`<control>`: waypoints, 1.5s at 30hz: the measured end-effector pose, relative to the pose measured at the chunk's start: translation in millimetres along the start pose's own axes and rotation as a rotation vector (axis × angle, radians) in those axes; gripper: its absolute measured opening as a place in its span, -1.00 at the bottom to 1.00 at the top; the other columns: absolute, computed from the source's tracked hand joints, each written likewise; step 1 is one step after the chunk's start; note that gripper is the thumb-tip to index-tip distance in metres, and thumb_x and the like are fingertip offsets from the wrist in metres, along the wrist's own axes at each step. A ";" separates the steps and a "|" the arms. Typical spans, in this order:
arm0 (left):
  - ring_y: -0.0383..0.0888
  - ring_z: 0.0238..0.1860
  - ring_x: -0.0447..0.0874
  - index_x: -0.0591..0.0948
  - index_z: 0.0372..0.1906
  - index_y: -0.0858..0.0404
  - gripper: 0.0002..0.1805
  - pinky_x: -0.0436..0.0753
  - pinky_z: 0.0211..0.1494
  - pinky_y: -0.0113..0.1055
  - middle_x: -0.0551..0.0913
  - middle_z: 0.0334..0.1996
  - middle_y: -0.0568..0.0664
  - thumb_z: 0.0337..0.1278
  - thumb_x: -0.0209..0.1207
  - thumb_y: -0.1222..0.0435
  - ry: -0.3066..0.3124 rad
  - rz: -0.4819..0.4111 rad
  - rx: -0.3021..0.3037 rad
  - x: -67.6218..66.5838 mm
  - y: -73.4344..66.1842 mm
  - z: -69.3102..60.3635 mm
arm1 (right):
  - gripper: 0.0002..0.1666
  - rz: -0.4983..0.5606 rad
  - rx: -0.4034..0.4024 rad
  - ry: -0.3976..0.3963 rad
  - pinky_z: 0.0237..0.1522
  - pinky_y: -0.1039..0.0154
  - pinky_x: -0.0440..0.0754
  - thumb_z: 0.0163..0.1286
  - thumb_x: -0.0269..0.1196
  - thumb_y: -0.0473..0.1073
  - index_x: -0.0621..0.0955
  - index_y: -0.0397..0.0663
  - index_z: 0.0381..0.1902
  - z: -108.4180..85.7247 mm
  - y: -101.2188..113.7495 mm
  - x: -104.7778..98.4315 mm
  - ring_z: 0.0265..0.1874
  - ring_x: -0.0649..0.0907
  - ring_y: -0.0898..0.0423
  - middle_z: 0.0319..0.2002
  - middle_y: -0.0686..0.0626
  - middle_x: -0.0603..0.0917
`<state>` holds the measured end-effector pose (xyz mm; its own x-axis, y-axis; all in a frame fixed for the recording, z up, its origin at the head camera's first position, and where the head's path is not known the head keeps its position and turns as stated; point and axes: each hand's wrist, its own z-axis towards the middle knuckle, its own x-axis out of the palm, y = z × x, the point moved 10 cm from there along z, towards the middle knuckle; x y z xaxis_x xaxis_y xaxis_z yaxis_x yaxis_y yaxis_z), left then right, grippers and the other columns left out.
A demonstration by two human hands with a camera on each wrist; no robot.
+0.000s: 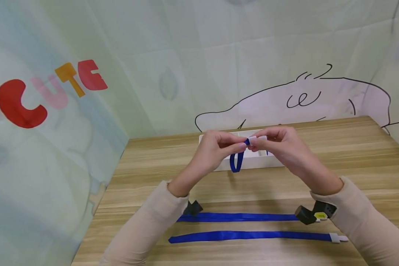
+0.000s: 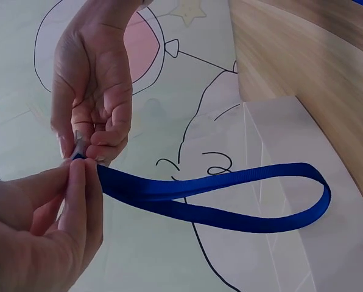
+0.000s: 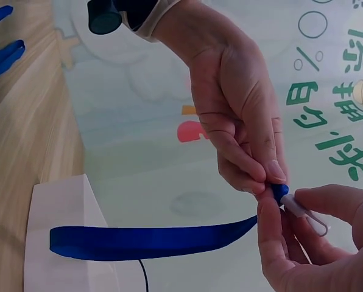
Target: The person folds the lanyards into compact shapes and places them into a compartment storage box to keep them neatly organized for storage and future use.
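Observation:
A blue lanyard point(image 2: 260, 224) is held up in front of me, its strap hanging in a loop. My left hand point(image 1: 216, 146) pinches the strap between thumb and fingertips, right beside the white clip. The white plastic clip point(image 3: 296, 207), with a small looped end, is between the thumb and fingers of my right hand point(image 1: 282, 146). Both hands' fingertips meet closely at this join, so part of it is hidden. Below and behind them on the table stands a white divided box point(image 1: 252, 163), partly covered by the hands.
Closer to me, a blue lanyard point(image 1: 252, 235) lies stretched across the wooden table point(image 1: 146, 177), with its white clip point(image 1: 335, 238) at the right. Another blue strap point(image 1: 239, 217) lies parallel behind it, its ends partly covered by the wrist cameras. A printed curtain point(image 1: 173, 66) hangs behind the table.

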<state>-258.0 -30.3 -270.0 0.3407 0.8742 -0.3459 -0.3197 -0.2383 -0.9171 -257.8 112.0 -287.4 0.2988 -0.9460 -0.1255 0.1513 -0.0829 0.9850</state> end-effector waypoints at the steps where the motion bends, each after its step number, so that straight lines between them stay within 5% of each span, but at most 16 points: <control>1: -0.01 -0.20 0.78 0.77 -0.10 0.35 -0.80 0.72 -0.09 -0.26 0.78 -0.23 0.04 0.19 0.34 0.37 -0.003 -0.006 0.003 0.2 -0.3 0.3 | -0.69 0.000 0.003 -0.005 0.19 0.05 0.48 0.40 0.34 -0.11 0.70 -0.27 -0.09 -0.4 0.0 0.0 -0.14 0.69 -0.04 -0.24 -0.07 0.76; 12: -0.14 -0.30 0.78 0.78 -0.21 0.32 -0.84 0.72 -0.13 -0.33 0.78 -0.32 0.00 0.15 0.39 0.31 -0.093 0.011 0.024 -5.0 -1.2 0.7 | -0.62 -0.051 -0.019 -0.071 0.10 0.16 0.57 0.36 0.38 -0.09 0.69 -0.31 -0.04 -5.4 7.2 0.0 -0.15 0.73 0.01 -0.19 -0.05 0.76; 18: -0.19 -0.34 0.74 0.78 -0.23 0.35 -0.86 0.71 -0.20 -0.34 0.78 -0.34 0.01 0.13 0.40 0.35 -0.118 0.028 0.065 -5.3 -2.9 1.1 | -0.63 -0.033 -0.055 -0.056 -0.01 0.26 0.67 0.29 0.42 -0.25 0.66 -0.39 -0.02 -6.8 10.1 2.2 -0.17 0.73 0.01 -0.15 -0.08 0.74; 34: -0.10 -0.11 0.75 0.74 -0.06 0.41 -0.79 0.68 -0.01 -0.36 0.76 -0.11 0.14 0.23 0.29 0.46 -0.035 0.004 0.106 7.2 -11.0 -3.5 | -0.68 -0.178 -0.111 -0.145 -0.17 0.28 0.72 0.25 0.46 -0.21 0.70 -0.31 -0.11 -7.3 15.8 -3.2 -0.29 0.76 -0.01 -0.20 -0.14 0.75; 45: -0.20 -0.27 0.75 0.72 -0.13 0.35 -0.78 0.72 -0.12 -0.32 0.76 -0.26 0.03 0.10 0.41 0.42 -0.039 -0.010 0.073 13.4 -1.1 -3.2 | -0.77 -0.267 -0.128 -0.098 -0.30 0.29 0.66 0.32 0.40 -0.23 0.70 -0.31 -0.17 -4.9 18.5 -3.3 -0.42 0.73 0.03 -0.35 -0.16 0.74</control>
<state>-250.3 -19.8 -274.3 0.3098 0.8926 -0.3276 -0.3806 -0.1993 -0.9030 -251.3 115.2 -269.3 0.1409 -0.9225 -0.3595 0.3311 -0.2983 0.8952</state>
